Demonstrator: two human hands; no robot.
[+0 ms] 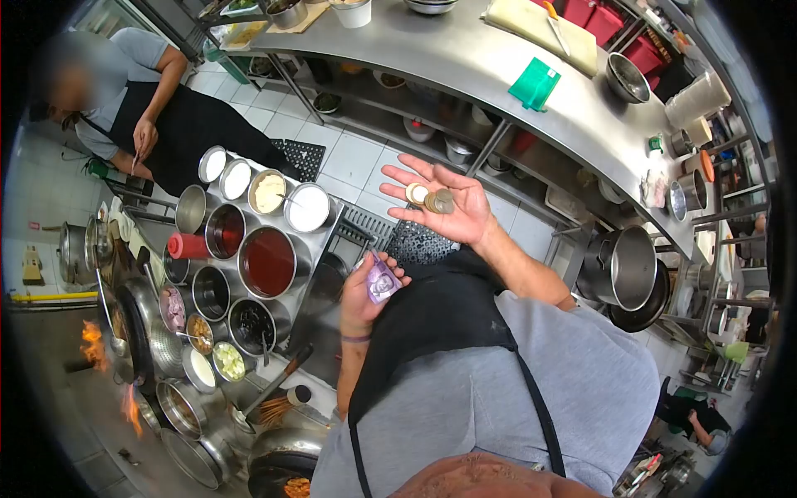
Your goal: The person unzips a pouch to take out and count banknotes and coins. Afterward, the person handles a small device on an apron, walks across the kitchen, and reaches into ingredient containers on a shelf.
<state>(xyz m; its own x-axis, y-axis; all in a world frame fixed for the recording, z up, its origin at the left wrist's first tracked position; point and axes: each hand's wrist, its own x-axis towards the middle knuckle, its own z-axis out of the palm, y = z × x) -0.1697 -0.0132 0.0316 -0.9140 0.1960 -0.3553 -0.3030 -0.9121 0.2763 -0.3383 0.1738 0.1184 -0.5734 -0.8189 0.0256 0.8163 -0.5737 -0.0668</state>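
Note:
My left hand (365, 292), in front of the black apron (436, 307), has its fingers closed on a folded purple banknote (383, 282). A printed portrait shows on the note. Further up and to the right, my right hand (448, 199) is held palm up with its fingers spread. Several coins (437, 200), silver and gold in colour, rest in a row on that palm. The two hands are apart. A steel pot of red sauce (267, 261) stands left of my left hand.
Steel containers with white cream (307, 206) and other ingredients crowd the left counter. Flames (94, 347) rise at the stove. A co-worker in a black apron (187, 124) stands upper left. A steel worktable (465, 41) with a knife (559, 31) curves across the top.

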